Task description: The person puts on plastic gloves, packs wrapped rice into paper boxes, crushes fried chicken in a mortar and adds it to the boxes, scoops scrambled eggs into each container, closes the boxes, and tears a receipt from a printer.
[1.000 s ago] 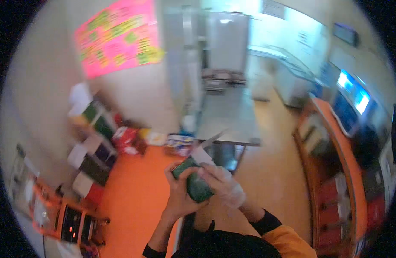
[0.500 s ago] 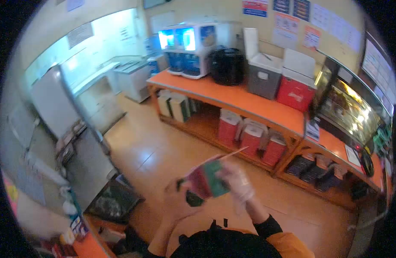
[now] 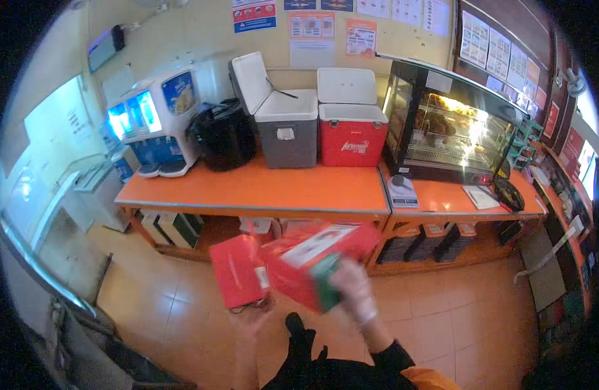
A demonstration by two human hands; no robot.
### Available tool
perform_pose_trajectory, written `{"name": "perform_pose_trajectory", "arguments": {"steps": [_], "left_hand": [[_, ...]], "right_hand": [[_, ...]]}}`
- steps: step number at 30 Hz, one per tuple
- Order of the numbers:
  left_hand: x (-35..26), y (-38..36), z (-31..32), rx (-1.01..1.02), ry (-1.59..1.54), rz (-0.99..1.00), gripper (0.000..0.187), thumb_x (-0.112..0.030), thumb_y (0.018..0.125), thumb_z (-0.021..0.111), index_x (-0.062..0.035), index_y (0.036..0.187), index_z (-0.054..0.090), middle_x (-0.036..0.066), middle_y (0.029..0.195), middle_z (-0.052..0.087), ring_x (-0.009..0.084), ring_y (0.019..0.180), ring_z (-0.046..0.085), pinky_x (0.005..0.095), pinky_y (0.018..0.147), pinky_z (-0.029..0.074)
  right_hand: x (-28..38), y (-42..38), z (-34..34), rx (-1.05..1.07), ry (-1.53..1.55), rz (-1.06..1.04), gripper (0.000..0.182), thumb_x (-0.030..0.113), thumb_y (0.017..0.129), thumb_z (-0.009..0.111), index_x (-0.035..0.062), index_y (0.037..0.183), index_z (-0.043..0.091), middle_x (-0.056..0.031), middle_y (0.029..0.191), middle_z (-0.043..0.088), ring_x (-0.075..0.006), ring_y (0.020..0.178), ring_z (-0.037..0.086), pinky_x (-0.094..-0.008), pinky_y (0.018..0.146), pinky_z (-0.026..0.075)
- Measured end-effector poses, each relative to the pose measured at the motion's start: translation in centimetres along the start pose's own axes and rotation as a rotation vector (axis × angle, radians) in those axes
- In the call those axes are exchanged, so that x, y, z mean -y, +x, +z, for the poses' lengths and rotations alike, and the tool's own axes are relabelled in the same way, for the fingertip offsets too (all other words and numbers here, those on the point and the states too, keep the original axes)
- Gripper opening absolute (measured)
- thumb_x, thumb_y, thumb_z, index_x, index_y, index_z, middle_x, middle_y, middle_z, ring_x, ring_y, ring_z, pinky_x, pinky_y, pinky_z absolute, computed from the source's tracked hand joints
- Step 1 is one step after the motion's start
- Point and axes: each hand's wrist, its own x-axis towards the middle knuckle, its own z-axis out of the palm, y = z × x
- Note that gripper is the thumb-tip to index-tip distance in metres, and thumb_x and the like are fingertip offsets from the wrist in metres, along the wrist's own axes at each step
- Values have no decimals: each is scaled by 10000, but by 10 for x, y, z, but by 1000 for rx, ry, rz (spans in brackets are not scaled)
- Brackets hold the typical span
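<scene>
My left hand (image 3: 252, 314) has its grip on a red box (image 3: 234, 273), near the lower end. The grip of my gloved right hand (image 3: 352, 286) holds a red and green packet (image 3: 299, 263), blurred. The packet is just beside the box; if they touch, I cannot tell. Both are before the orange tabletop (image 3: 260, 193), above the floor (image 3: 416, 292).

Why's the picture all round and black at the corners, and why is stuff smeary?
Head view: probably a very wide lens, so corners go black; the right hand and the red-and-green thing it holds are smeared, likely from moving; the glass case has bright glare.
</scene>
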Motion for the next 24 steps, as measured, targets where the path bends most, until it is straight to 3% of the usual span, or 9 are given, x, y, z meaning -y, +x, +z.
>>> {"name": "perform_pose_trajectory", "arguments": {"steps": [3, 6, 7, 10, 11, 13, 15, 20, 24], "left_hand": [[-67, 91, -29, 1, 133, -151, 921, -678, 687, 601, 23, 1270, 469, 254, 1273, 481, 410, 1231, 442, 589, 1080, 301], [-45, 159, 26, -4, 193, -279, 917, -661, 713, 602, 16, 1308, 436, 244, 1317, 446, 393, 1238, 429, 571, 1073, 319], [-36, 173, 61, -2, 187, -278, 917, -661, 713, 602, 16, 1308, 436, 244, 1317, 446, 393, 1238, 429, 571, 1073, 319], [-37, 237, 115, -70, 333, 52, 615, -565, 842, 604, -80, 1209, 515, 174, 1288, 495, 311, 1155, 502, 441, 892, 448], [-45, 291, 89, -168, 816, 366, 646, -524, 813, 662, -34, 1190, 473, 206, 1271, 460, 343, 1147, 468, 467, 932, 411], [-50, 360, 58, -275, 1310, 661, 692, -484, 784, 720, 11, 1171, 431, 238, 1253, 425, 376, 1139, 435, 493, 971, 375], [-35, 421, 71, -204, 2112, 863, 657, -387, 759, 791, 18, 1108, 407, 233, 1150, 429, 362, 1056, 448, 465, 935, 376], [11, 528, 53, -141, 2034, 783, 788, -402, 700, 833, 24, 1179, 375, 260, 1146, 401, 382, 1096, 397, 509, 951, 350], [17, 548, 34, -58, 2057, 753, 988, -403, 611, 888, 19, 1298, 317, 268, 1259, 343, 393, 1173, 328, 544, 968, 329]], "right_hand": [[17, 75, -5, 30, 488, -117, 411, 284, 913, 640, 14, 1210, 551, -97, 1166, 602, -206, 1133, 561, -365, 973, 463], [-61, 156, -41, 128, -470, 287, 410, 157, 878, 694, 10, 1227, 536, -110, 1187, 603, -214, 1124, 579, -373, 968, 475], [-56, 173, -29, 22, -531, 171, 347, 136, 885, 685, -7, 1178, 565, -92, 1108, 638, -224, 1010, 626, -364, 910, 507], [-16, 222, -42, 45, -214, -106, 261, 101, 915, 596, 49, 1170, 621, -41, 1088, 678, -202, 1035, 628, -343, 882, 505], [-10, 244, -62, 29, -217, -97, 261, 101, 915, 596, 49, 1170, 621, -41, 1088, 678, -202, 1035, 628, -343, 882, 505], [-8, 288, -100, 102, -1545, -224, 258, 117, 858, 613, 61, 1107, 648, -76, 1077, 681, -258, 996, 646, -363, 871, 512], [-42, 333, -120, 115, -1877, 42, 261, 168, 839, 569, 75, 1062, 668, -146, 1047, 662, -348, 974, 623, -431, 887, 500], [-152, 443, -213, 218, -2039, 325, 341, 185, 915, 465, 119, 1232, 571, -137, 1141, 608, -316, 1059, 586, -432, 925, 481], [-177, 488, -246, 532, -2170, 11, 372, 217, 876, 571, 135, 1238, 547, -120, 1060, 605, -310, 999, 599, -417, 843, 502]]}}
